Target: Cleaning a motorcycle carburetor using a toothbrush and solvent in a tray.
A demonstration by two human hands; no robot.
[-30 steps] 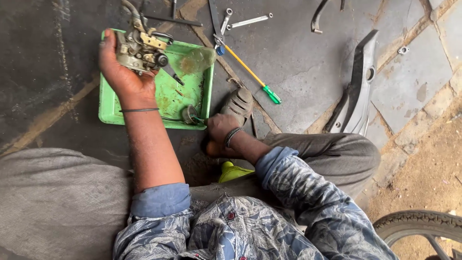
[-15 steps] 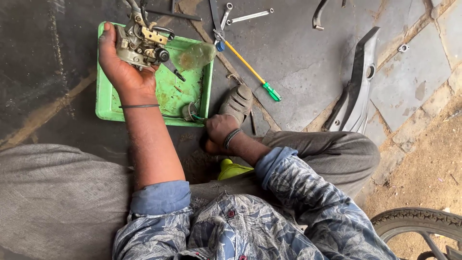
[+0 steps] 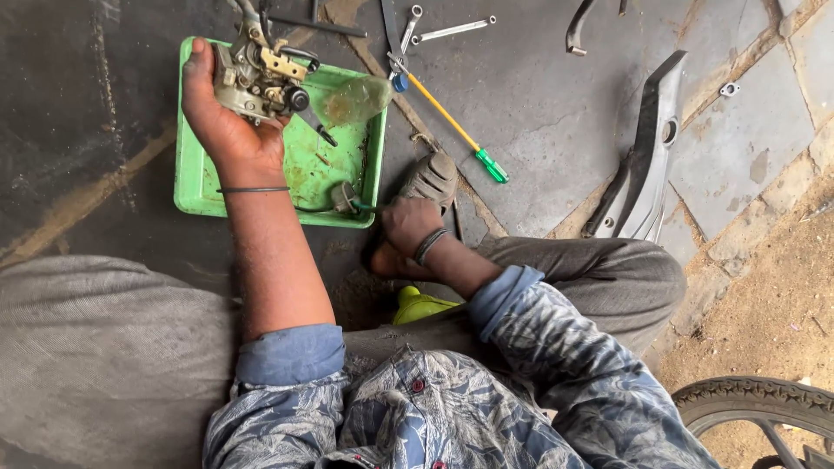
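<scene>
Left hand (image 3: 224,122) fingers clamped on grimy carburetor (image 3: 259,76) above green tray (image 3: 193,187), right hand (image 3: 408,224) fingers curled around green-handled tool (image 3: 360,206) at tray edge

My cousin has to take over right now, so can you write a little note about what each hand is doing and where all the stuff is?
Left hand: raised over the green tray, gripping a grimy metal engine part with hoses and brass bits.
Right hand: down by the tray's near right corner, fingers closed on a small tool with a green handle; its tip is hidden.
Around: a yellow-shafted screwdriver and wrenches lie on the floor beyond the tray; a grey plastic panel lies to the right.
Done: the part is off the machine and in hand.
Left: the part is still dirty and in one piece.
</scene>
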